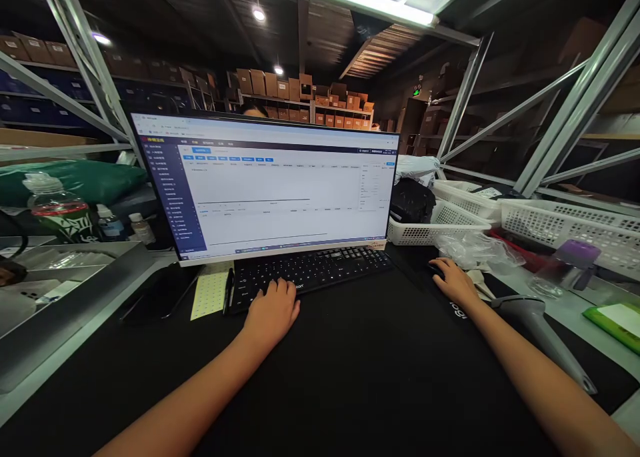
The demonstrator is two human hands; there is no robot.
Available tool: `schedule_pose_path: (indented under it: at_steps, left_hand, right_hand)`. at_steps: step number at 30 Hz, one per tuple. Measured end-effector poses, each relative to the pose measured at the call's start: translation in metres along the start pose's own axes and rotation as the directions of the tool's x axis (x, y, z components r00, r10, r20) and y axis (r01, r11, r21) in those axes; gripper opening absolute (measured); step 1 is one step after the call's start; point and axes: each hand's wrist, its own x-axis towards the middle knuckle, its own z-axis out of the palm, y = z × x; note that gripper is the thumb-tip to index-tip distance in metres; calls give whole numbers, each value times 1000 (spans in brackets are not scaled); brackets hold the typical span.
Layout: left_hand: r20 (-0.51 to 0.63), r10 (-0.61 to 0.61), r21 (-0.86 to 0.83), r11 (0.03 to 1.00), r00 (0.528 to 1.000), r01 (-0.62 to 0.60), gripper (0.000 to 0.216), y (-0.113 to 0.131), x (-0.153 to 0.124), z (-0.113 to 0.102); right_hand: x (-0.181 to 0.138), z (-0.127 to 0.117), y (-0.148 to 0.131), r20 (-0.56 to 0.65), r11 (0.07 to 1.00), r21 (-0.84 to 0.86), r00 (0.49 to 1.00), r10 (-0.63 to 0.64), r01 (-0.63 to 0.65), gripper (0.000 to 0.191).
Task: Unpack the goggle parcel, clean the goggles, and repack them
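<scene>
My left hand [273, 310] rests on the left part of a black keyboard [320, 270], fingers curled loosely down onto the keys. To the right, my right hand [453, 280] lies cupped over a dark mouse [436, 269] on the black desk mat [360, 363]. A wide monitor [270, 183] showing a light software page with a dark blue side menu stands just behind the keyboard.
A grey handheld scanner [543, 330] lies right of my right arm. White baskets [450, 217] with a black bag, crumpled clear plastic [473, 247], a purple-capped bottle [570, 263], a green-edged pad [617, 320]. Left: yellow label sheet [211, 293], pen, bottles [60, 210], metal shelf. Racks of cartons behind.
</scene>
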Motion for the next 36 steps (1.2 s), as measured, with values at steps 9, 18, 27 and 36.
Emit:
schedule_pose_path:
  at_steps: [9,18,27,36]
  left_hand:
    - [-1,5,-1,1000,1000,-5,43,-1,1,1]
    - [-20,11,0,1000,1000,-11,41,-1,-1,-2]
    - [-250,153,-67,982,956,-175,35,-2,-3,-2]
    - [-700,303,-501,437,647,-747,91,21,-74,-88]
  right_hand:
    - [0,-1,-3,5,1000,-5,1000,13,-13,42]
    - [-2,-7,-8,31,999,-30,999,36,-35,42]
    - [-3,-9,-13,16,999,-45,1000,25,-25,44]
    - [-1,-5,-9,0,1000,-19,1000,-8,8,43]
